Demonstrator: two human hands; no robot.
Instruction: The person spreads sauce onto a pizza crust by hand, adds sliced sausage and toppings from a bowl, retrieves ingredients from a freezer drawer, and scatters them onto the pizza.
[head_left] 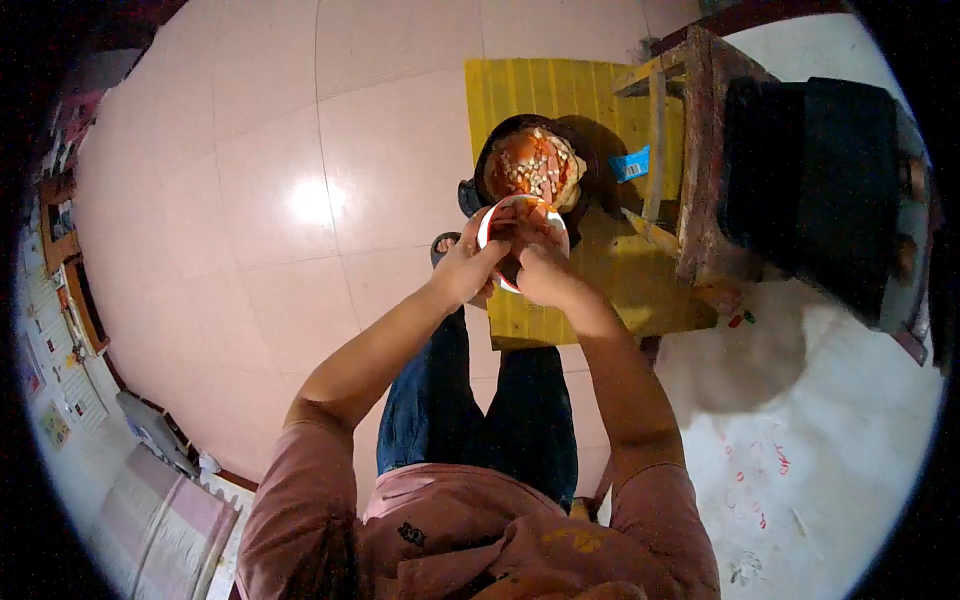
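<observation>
My left hand is closed on the near left side of a white bowl with a red rim, tilted so its inside faces up. My right hand reaches into the bowl with fingers bunched together; what they pinch, if anything, is hidden. Reddish-orange bits show at the bowl's far inner edge. Just beyond the bowl lies a pizza topped with red sauce, pale cubes and pink strips. It sits in a dark round pan with a black side handle.
The pan stands on a yellow slatted table. A blue packet lies right of the pan. A wooden chair-like frame and a large black object stand at the right. Pink tiled floor extends to the left.
</observation>
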